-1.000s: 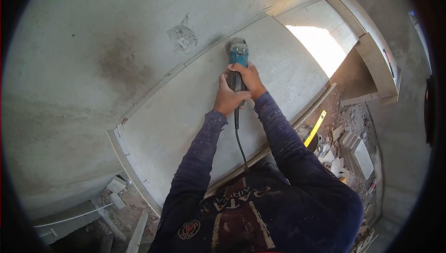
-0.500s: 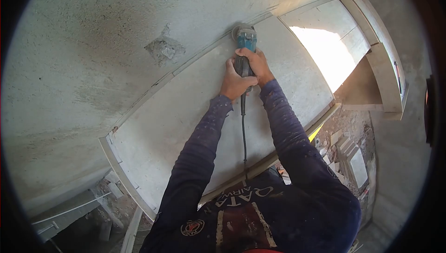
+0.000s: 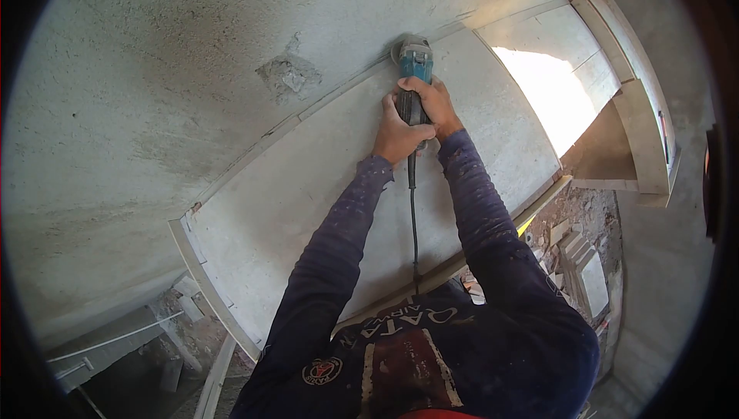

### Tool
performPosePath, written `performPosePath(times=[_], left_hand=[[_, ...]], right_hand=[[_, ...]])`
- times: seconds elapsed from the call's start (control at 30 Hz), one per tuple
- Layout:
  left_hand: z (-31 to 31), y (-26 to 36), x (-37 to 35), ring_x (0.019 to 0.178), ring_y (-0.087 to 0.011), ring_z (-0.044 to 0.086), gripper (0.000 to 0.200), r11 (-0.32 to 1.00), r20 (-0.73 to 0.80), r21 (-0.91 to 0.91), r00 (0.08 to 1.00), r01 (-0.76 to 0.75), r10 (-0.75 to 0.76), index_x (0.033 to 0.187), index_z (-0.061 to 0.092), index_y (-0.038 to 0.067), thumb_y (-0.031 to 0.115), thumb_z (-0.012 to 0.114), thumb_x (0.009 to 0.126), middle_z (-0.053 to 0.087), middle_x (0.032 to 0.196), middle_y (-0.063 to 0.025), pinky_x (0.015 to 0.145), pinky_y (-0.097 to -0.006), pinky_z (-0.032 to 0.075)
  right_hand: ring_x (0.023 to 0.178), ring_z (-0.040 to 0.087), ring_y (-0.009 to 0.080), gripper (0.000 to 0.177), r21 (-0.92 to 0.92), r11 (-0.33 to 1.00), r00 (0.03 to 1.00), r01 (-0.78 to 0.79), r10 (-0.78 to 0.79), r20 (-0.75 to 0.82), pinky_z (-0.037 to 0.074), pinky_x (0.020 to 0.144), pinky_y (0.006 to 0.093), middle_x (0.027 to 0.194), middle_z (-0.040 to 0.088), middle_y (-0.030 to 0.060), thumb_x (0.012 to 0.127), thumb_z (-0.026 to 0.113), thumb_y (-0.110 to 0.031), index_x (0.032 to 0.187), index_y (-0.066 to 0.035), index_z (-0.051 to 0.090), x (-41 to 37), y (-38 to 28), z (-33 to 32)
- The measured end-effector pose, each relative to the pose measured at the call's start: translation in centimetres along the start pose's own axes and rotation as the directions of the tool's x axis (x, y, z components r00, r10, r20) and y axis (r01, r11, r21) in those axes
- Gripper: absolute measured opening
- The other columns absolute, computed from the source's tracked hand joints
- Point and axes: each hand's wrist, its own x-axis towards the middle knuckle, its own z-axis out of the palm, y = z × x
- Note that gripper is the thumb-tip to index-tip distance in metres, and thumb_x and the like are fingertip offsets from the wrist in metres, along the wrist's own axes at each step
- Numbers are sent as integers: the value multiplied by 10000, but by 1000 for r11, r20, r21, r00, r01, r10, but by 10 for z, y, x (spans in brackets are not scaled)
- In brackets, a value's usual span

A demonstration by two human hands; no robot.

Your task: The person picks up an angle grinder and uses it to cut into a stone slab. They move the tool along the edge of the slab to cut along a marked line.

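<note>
A teal and black angle grinder [image 3: 416, 69] is held in both hands over a pale slab [image 3: 308, 188]. Its round head and guard are at the seam where the slab meets the wall [image 3: 192, 88]. My left hand [image 3: 397, 135] is closed around the rear of the black body, thumb across it. Farther forward, my right hand [image 3: 437, 106] wraps the body from the right side, just behind the teal section. A black cord [image 3: 414, 226] runs from the grinder back toward my chest. Whether the disc touches the wall or slab is hard to see.
A rough broken patch [image 3: 289, 74] marks the wall left of the grinder. Another slab [image 3: 531, 38], partly sunlit, lies to the right, beside raised curved edging [image 3: 647, 122]. Stacked tile pieces [image 3: 586, 273] lie low at right. Rubble and boards are at lower left.
The view has shifted slightly, so the wall and slab appear a little farther right. Both hands keep the same grip, and the grinder stays at nearly the same place along the seam.
</note>
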Motion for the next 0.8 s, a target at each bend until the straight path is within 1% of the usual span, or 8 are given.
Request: performPosePath(times=[0.13,0.23,0.33,0.47,0.53,0.63,0.73,0.8], left_hand=[[-2,8,-6,605,-169,631,988,999,-4,-4,999,39,-39,1475,152,-61,52,755,700,597,956,-143,457,-305,509],[-6,5,-6,610,-172,637,1002,1000,-5,-18,1000,14,-14,1480,141,-67,52,756,698,602,964,-150,462,-306,516],[-11,6,-8,618,-177,645,1015,1000,-1,-21,1000,21,-21,1486,130,-68,53,756,696,607,968,-151,468,-307,524],[-14,4,-10,621,-182,651,1002,999,-25,-19,999,32,-32,1477,144,-69,57,757,695,610,967,-149,467,-305,527],[-18,3,-11,616,-180,650,1002,1000,-20,-28,1000,8,-9,1477,146,-66,61,760,695,611,963,-148,462,-305,523],[-23,3,-14,605,-176,647,1009,1000,-35,-17,999,14,-14,1478,147,-66,65,768,694,612,960,-147,457,-303,517],[-29,3,-16,599,-172,645,1016,999,-11,-28,1000,18,-18,1479,147,-75,71,777,694,612,959,-149,450,-301,511],[-31,2,-17,599,-172,646,1011,1000,-20,-23,1000,2,-3,1475,155,-79,76,780,696,613,960,-150,446,-299,508]], right_hand=[[703,669,185,287,-28,1000,1000,-11,11,3,546,661,321,826,701,100,802,729,-218,949,19,662,-1,-2,3],[699,668,185,284,-24,1000,1000,-10,9,-3,548,659,321,825,701,103,803,731,-214,948,19,658,-4,-6,9],[699,670,189,279,-11,1000,999,-28,28,28,550,662,321,823,700,106,807,731,-207,950,17,650,-2,-2,13],[697,671,193,274,-24,1000,999,-15,16,35,553,659,325,823,700,109,815,726,-200,956,19,642,-2,-2,18],[697,672,194,276,-23,1000,999,-15,16,49,554,657,327,825,700,108,816,725,-200,960,20,640,-5,-3,22],[697,673,195,281,-19,1000,999,-16,17,47,555,654,330,834,703,113,819,722,-197,967,24,635,-7,-3,28],[700,676,198,291,-19,999,998,-50,51,34,558,655,331,842,706,117,816,725,-197,977,26,631,-10,-5,34],[700,677,203,296,-23,997,998,-68,68,8,562,655,332,841,706,120,812,730,-197,981,26,632,-9,-1,34]])
